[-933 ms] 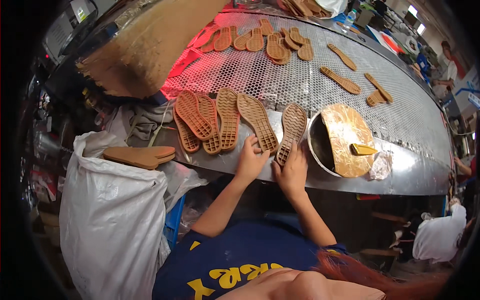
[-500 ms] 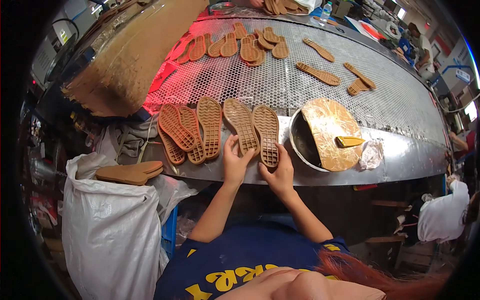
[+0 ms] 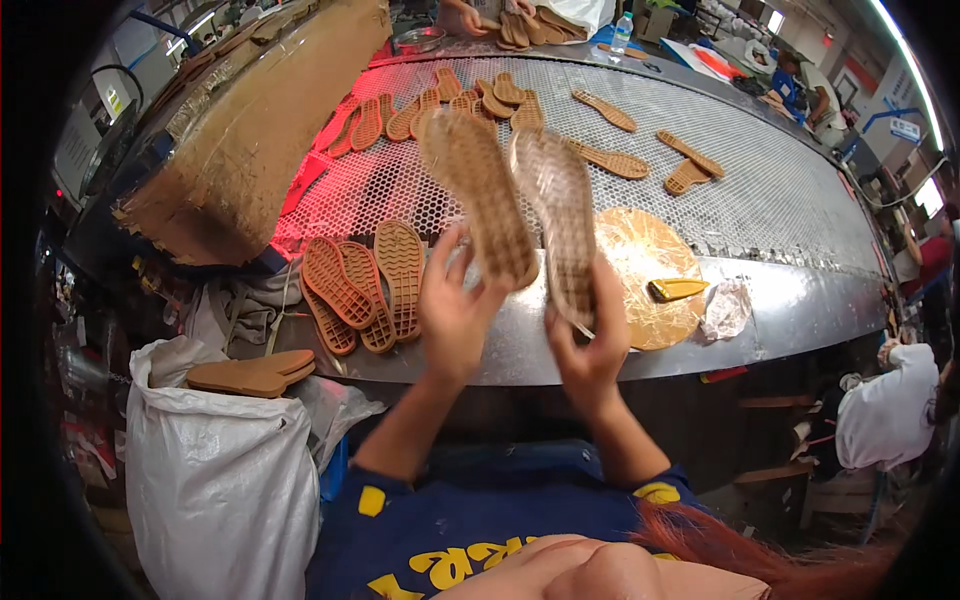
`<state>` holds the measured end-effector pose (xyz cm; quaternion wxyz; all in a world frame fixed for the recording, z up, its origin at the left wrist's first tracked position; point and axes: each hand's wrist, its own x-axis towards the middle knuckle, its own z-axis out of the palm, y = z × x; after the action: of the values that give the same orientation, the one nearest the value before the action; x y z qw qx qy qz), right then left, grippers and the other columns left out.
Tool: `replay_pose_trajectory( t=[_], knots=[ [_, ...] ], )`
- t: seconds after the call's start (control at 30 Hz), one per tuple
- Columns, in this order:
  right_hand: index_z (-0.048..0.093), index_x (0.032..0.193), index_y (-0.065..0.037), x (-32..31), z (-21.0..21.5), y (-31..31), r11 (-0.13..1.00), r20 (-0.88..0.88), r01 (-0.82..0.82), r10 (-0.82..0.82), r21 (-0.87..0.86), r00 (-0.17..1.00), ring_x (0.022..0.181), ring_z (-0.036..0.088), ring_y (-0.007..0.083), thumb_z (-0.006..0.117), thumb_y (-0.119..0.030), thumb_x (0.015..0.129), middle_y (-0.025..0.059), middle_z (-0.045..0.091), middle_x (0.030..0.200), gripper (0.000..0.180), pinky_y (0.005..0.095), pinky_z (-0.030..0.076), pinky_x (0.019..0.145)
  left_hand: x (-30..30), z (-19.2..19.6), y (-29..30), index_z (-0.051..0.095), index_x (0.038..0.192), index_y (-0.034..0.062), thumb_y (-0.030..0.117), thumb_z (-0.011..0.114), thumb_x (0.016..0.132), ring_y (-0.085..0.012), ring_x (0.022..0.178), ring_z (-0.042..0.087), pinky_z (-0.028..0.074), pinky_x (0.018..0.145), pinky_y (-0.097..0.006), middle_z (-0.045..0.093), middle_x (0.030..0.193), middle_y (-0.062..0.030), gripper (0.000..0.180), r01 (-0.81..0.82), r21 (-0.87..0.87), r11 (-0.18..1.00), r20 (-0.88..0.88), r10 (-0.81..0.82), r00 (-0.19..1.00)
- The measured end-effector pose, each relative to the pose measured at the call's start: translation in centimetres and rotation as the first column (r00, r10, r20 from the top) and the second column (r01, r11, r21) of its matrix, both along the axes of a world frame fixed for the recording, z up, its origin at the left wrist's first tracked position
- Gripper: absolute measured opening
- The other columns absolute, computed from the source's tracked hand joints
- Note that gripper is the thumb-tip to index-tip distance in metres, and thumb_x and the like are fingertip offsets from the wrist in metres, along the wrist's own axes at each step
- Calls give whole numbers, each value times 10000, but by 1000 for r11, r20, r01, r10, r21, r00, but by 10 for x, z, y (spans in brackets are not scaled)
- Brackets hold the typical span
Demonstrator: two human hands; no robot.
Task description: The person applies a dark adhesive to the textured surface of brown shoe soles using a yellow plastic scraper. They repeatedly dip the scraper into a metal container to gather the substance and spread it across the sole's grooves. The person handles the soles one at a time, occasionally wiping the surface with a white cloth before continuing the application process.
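Note:
My left hand point(image 3: 455, 312) grips the heel end of a brown shoe sole point(image 3: 478, 195), its treaded face turned up toward me. In my right hand point(image 3: 592, 345) is a second shoe sole point(image 3: 556, 205), held by its heel end and slightly tilted. Both soles are raised above the table edge, side by side, and blurred by motion. Left of them, several more soles point(image 3: 362, 290) lie overlapping on the metal edge. A round tan board point(image 3: 645, 255) with a yellow-handled cutter point(image 3: 678, 289) on it lies beyond my right hand.
A perforated metal conveyor point(image 3: 740, 215) carries scattered soles. At the left stand a big cardboard box point(image 3: 250, 130) and a white sack point(image 3: 225, 460) with soles on top point(image 3: 250, 373). Crumpled plastic point(image 3: 727, 310) lies right of the board. Another person's hands point(image 3: 465, 16) handle soles at the far end.
Both hands have lifted their soles off the metal edge, up and toward the conveyor. The view has shifted slightly. Another person's hands have come further into view at the far end.

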<state>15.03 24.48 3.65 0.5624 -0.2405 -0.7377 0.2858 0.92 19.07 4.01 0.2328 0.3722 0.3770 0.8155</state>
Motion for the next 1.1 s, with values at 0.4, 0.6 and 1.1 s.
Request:
replay_pose_trajectory(
  t=[0.4,0.6,1.1],
  knots=[
    [547,1161,23,-37,-3,66,969,325,28,54,-244,944,1052,562,370,692,-134,802,227,595,1113,417,427,429,923,-76,-24,73,407,1336,-44,164,596,905,-261,1265,455,363,1052,-371,487,1326,-186,514,-17,-273,962,-221,-45,974],
    [613,1096,-39,-47,-60,-24,944,333,-267,319,-191,888,945,614,293,673,-72,780,161,640,1039,324,380,481,830,-55,-74,-67,466,1258,-27,35,646,793,-348,1236,443,347,1043,-435,502,1269,-186,502,-641,-289,712,-655,341,674],
    [199,1429,27,-169,-112,-60,982,682,-187,132,8,719,1298,332,442,801,-304,651,303,374,1361,1039,554,215,1084,-112,-96,-98,253,1379,-50,328,721,748,-447,1227,392,300,1047,-521,438,1271,-305,871,-950,-295,103,-906,285,312]
  ],
)
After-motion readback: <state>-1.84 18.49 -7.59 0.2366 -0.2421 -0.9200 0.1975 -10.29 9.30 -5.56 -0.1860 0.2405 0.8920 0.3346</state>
